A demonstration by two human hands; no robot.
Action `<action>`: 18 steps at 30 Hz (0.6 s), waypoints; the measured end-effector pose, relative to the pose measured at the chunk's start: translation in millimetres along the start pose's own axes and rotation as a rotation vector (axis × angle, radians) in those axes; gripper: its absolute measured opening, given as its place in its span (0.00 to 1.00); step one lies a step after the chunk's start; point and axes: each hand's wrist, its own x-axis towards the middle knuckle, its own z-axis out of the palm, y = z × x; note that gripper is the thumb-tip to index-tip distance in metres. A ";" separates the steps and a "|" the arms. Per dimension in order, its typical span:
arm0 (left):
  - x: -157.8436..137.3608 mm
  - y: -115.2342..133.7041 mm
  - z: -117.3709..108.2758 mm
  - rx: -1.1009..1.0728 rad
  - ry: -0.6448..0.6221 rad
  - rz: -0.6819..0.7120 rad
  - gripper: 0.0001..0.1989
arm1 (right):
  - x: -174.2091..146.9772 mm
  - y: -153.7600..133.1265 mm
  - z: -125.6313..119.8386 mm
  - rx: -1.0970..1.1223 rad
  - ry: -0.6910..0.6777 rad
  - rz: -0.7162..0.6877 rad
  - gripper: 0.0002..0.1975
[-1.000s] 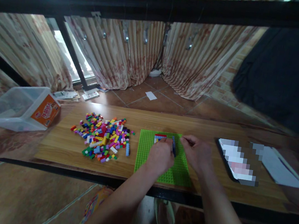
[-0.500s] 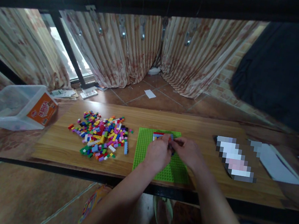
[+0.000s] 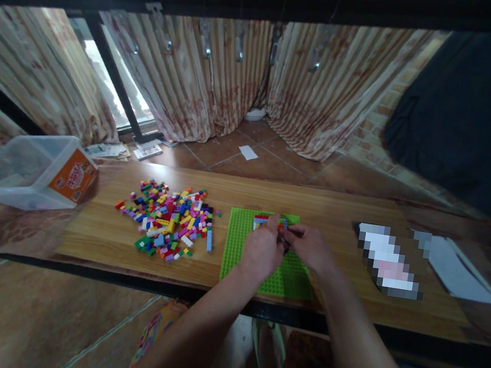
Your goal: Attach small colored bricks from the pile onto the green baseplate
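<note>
A green studded baseplate [image 3: 235,250] lies on the wooden board in front of me. Red, white and blue toy bricks [image 3: 259,220] stand near its far edge, partly covered by my fingers. My left hand [image 3: 262,247] reaches over the plate with its fingers curled closed beside these bricks. From the right, my right hand [image 3: 310,246] meets it, thumb and fingers pinched together. Small bluish and dark pieces show between the two hands, but the fingers hide what each one grips.
Left of the plate spreads a pile of loose, many-coloured bricks [image 3: 171,219]. A clear plastic box [image 3: 21,169] with an orange label lies further left. On the right are a blurred-out phone-shaped item [image 3: 388,261] and white paper [image 3: 463,269]. A black bar [image 3: 272,3] crosses beyond the table.
The view has shifted slightly, so everything sits a little differently in the picture. Both hands stay together over the same spot on the plate, with only slight finger movement.
</note>
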 end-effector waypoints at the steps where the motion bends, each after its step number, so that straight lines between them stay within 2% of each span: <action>1: 0.3 -0.2 -0.1 -0.002 0.000 -0.003 0.28 | -0.2 -0.8 0.1 -0.003 0.005 0.005 0.11; 8: -2.4 -0.2 -4.0 -0.081 -0.007 0.052 0.23 | -2.1 -4.5 2.0 -0.011 0.017 0.016 0.09; 11: -5.9 -6.9 -13.9 -0.153 0.008 0.069 0.22 | -3.0 -2.2 1.2 0.000 0.001 0.008 0.11; 13: -6.7 -18.1 -27.6 -0.166 0.052 0.029 0.20 | -2.5 2.3 -0.5 0.013 -0.018 0.011 0.13; 16: -7.8 -43.5 -57.1 -0.087 0.131 -0.126 0.16 | -0.1 11.6 -4.7 0.038 -0.039 0.017 0.19; 18: -11.4 -61.1 -77.3 -0.001 0.135 -0.213 0.12 | 1.6 16.3 -8.1 0.006 0.005 -0.007 0.22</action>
